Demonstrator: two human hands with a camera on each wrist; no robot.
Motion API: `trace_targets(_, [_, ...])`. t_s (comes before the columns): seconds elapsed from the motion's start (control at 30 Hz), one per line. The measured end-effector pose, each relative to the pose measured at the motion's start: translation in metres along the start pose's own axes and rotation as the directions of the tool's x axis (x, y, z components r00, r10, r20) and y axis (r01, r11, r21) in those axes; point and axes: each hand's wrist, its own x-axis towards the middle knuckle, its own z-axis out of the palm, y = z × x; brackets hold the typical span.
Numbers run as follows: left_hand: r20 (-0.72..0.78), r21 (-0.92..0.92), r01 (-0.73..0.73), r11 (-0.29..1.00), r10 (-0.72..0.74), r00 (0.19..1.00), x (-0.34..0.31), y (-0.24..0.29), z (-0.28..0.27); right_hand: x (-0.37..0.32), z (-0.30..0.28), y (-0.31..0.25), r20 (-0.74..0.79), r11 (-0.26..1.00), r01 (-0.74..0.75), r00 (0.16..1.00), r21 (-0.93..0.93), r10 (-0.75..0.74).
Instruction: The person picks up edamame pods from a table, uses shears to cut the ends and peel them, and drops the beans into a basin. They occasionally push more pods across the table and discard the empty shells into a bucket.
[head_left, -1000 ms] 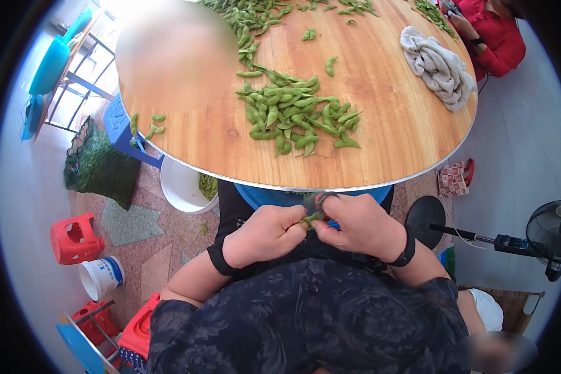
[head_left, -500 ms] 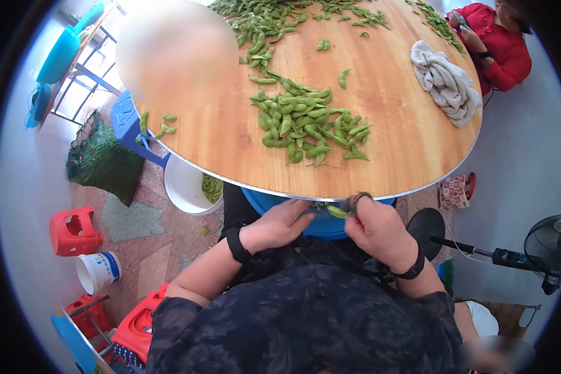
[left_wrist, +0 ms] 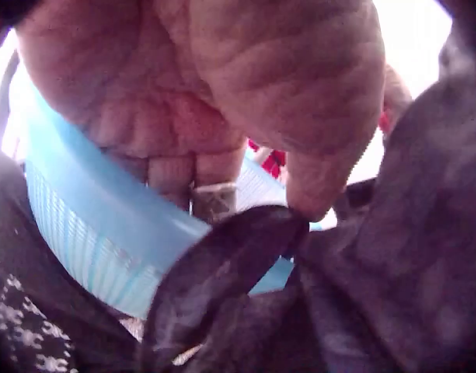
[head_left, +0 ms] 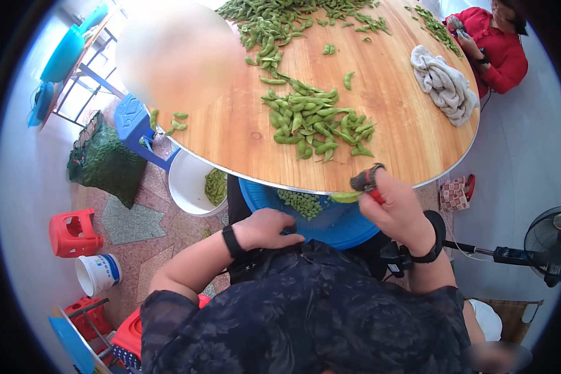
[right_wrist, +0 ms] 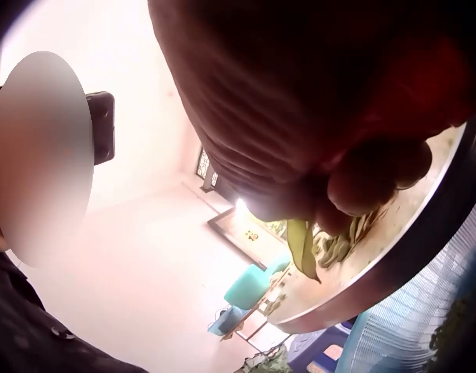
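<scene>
My right hand point(head_left: 396, 206) pinches a green soybean pod point(head_left: 345, 197) at the near edge of the round wooden table point(head_left: 230, 149). A dark covering with red point(head_left: 363, 179) is on its fingers. In the right wrist view the soybean pod point(right_wrist: 302, 250) points down from the fingertips. Lower left, my left hand point(head_left: 267, 229) grips the rim of a blue basket point(head_left: 349, 227), its fingers over the inner side and the thumb by the dark shirt. Shelled beans point(head_left: 300, 201) lie in the basket, below the table edge. A heap of pods point(head_left: 318, 121) lies on the table.
More pods point(head_left: 268, 28) are heaped farther back. A grey cloth point(head_left: 444, 84) lies at the table's right, near a person in red point(head_left: 502, 62). A white bucket point(head_left: 184, 187) holding pods stands left of the basket. A fan point(head_left: 545, 243) stands at the right.
The hands were together on a pod, then parted. The right hand has moved up and right to the table edge with a pod. The left hand has drawn back to the basket rim.
</scene>
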Motion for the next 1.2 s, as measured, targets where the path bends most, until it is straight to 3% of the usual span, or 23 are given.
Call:
trace_targets(0.07, [-0.325,-0.235,-0.132,0.963,0.05,0.945,-0.024,-0.001,-0.001,0.003,0.017,0.003,0.065,0.994,0.107,0.992,-0.037,-0.105])
trace_targets(0.13, [-0.486,-0.51,-0.41,0.756,0.139,0.863,-0.038,0.006,0.002,0.007,0.04,0.0,0.165,0.97,0.24,0.959,-0.049,-0.229])
trace_targets(0.17, [-0.45,-0.618,-0.438,0.653,0.163,0.878,-0.044,0.012,0.0,0.009,0.052,-0.001,0.182,0.94,0.34,0.926,-0.025,-0.33])
trace_targets(0.2, [-0.551,-0.495,-0.551,0.672,0.247,0.797,-0.041,0.01,0.009,0.01,0.063,-0.008,0.221,0.935,0.354,0.913,-0.009,-0.343])
trace_targets(0.27, [-0.397,-0.811,-0.34,0.477,-0.021,0.918,-0.055,0.024,0.006,0.015,0.073,-0.019,0.242,0.928,0.369,0.897,0.049,-0.37])
trace_targets(0.33, [-0.551,-0.736,-0.362,0.572,-0.196,0.811,-0.07,0.018,-0.001,0.025,0.06,-0.016,0.143,0.926,0.377,0.918,-0.025,-0.37])
trace_targets(0.37, [-0.594,-0.708,-0.299,0.64,-0.31,0.742,-0.078,0.0,-0.003,0.032,0.05,-0.013,0.05,0.924,0.373,0.928,-0.08,-0.37])
trace_targets(0.4, [-0.843,-0.348,-0.237,0.907,-0.192,0.503,-0.077,-0.037,0.006,0.042,0.034,-0.004,0.022,0.924,0.345,0.938,-0.162,-0.347])
trace_targets(0.43, [-0.87,-0.189,0.031,0.982,-0.182,0.457,-0.096,-0.049,-0.006,0.052,0.019,0.005,-0.024,0.905,0.349,0.93,-0.244,-0.366])
trace_targets(0.47, [-0.874,-0.187,0.028,0.982,-0.179,0.452,-0.107,-0.066,-0.006,0.059,0.01,0.011,-0.024,0.902,0.353,0.929,-0.248,-0.37])
trace_targets(0.5, [-0.94,-0.045,0.291,0.956,-0.139,0.311,-0.113,-0.077,-0.009,0.066,0.002,0.015,-0.055,0.885,0.304,0.937,-0.353,-0.344])
trace_targets(0.53, [-0.982,0.057,0.545,0.837,-0.051,0.181,-0.114,-0.083,-0.01,0.07,-0.002,0.018,-0.092,0.858,0.246,0.943,-0.451,-0.319])
trace_targets(0.57, [-0.983,0.063,0.542,0.838,-0.042,0.179,-0.113,-0.087,-0.01,0.072,0.0,0.02,-0.1,0.856,0.244,0.942,-0.455,-0.322])
trace_targets(0.63, [-0.974,-0.081,0.214,0.974,-0.122,0.189,-0.11,-0.066,-0.019,0.077,0.008,0.023,0.011,0.78,0.225,0.963,-0.584,-0.269])
trace_targets(0.67, [-0.975,-0.078,0.212,0.974,-0.118,0.188,-0.107,-0.053,-0.021,0.079,0.006,0.027,0.007,0.779,0.223,0.963,-0.586,-0.271])
trace_targets(0.73, [-0.841,-0.441,-0.166,0.882,-0.342,0.42,-0.096,-0.021,-0.024,0.083,-0.003,0.035,-0.136,0.858,0.244,0.932,-0.453,-0.337])
trace_targets(0.87, [-0.858,-0.193,-0.41,0.891,0.049,0.511,-0.067,0.03,-0.041,0.066,-0.026,0.016,-0.136,0.915,0.202,0.955,-0.348,-0.263])
trace_targets(0.93, [-0.886,-0.063,-0.463,0.884,0.164,0.433,-0.047,0.052,-0.055,0.046,-0.027,-0.009,0.062,0.878,0.348,0.936,-0.327,-0.348])
trace_targets(1.0, [-0.869,-0.124,-0.473,0.872,0.135,0.476,-0.027,0.07,-0.064,0.028,-0.028,-0.021,0.147,0.864,0.392,0.92,-0.317,-0.363])
trace_targets(1.07, [-0.832,-0.18,-0.523,0.833,0.155,0.533,-0.014,0.079,-0.068,0.013,-0.032,-0.029,0.28,0.765,0.541,0.84,-0.35,-0.465])
trace_targets(1.1, [-0.642,-0.353,-0.46,0.815,0.147,0.753,-0.012,0.082,-0.072,0.009,-0.034,-0.027,0.315,0.762,0.554,0.829,-0.337,-0.463])
trace_targets(1.13, [-0.395,-0.499,-0.347,0.794,0.148,0.907,-0.011,0.086,-0.074,0.005,-0.035,-0.024,0.308,0.768,0.547,0.833,-0.334,-0.46])
trace_targets(1.2, [-0.373,-0.56,-0.345,0.754,0.143,0.917,-0.009,0.094,-0.067,-0.001,-0.035,-0.019,0.222,0.826,0.479,0.876,-0.296,-0.428])
